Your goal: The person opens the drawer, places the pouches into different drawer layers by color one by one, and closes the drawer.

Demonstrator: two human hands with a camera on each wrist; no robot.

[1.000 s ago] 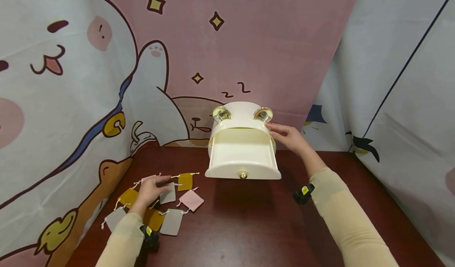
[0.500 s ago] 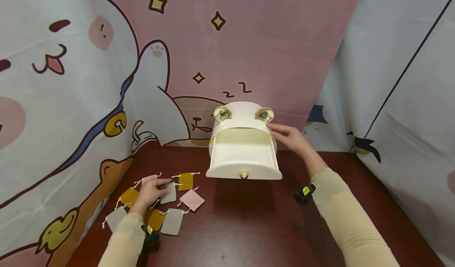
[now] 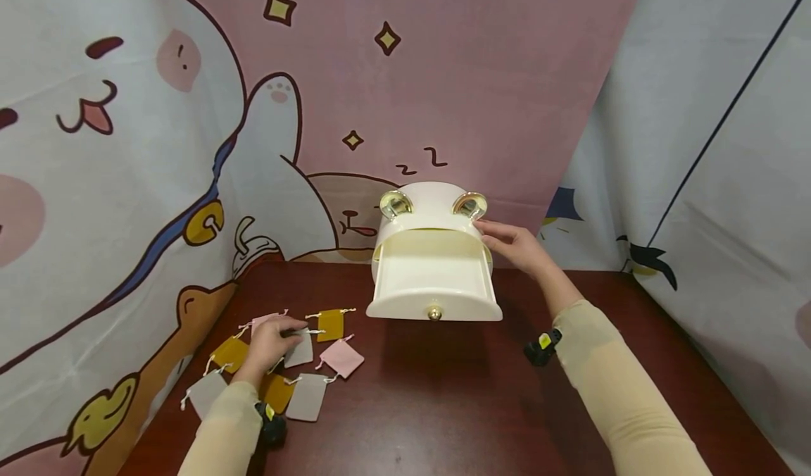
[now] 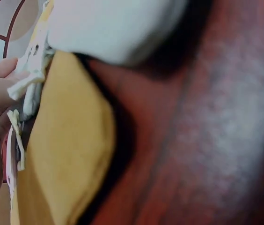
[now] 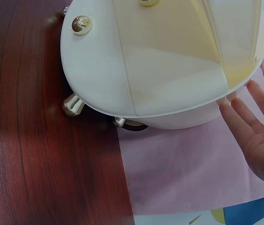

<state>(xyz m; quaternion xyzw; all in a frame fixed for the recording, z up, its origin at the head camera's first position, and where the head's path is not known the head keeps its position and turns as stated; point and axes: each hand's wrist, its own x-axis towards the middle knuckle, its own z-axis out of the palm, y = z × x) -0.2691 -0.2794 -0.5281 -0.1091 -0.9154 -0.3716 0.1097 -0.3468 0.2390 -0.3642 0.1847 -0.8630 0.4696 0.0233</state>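
Observation:
Over the cluster of small drawstring pouches, my left hand (image 3: 269, 342) pinches a grey drawstring pouch (image 3: 300, 351) near its corded top. White cords (image 4: 36, 70) lie right at the fingers in the left wrist view, beside a mustard pouch (image 4: 71, 140). My right hand (image 3: 516, 245) rests with extended fingers against the right side of a cream storage box (image 3: 434, 205) with two gold ear-shaped trims. The box's upper drawer (image 3: 434, 268) is pulled out, with a gold knob (image 3: 434, 313) on its front. In the right wrist view, fingers (image 5: 237, 119) touch the box's side.
Around the left hand lie a mustard pouch (image 3: 330, 325), a pink pouch (image 3: 342, 358), a grey pouch (image 3: 307, 397) and several others. The dark red wooden table (image 3: 475, 405) meets a printed cloth backdrop (image 3: 507, 74). Gold feet (image 5: 73, 105) support the box.
The left hand has shifted very slightly, its fingers closing together at the grey pouch's top. The right hand, the box and its drawer stay as they were.

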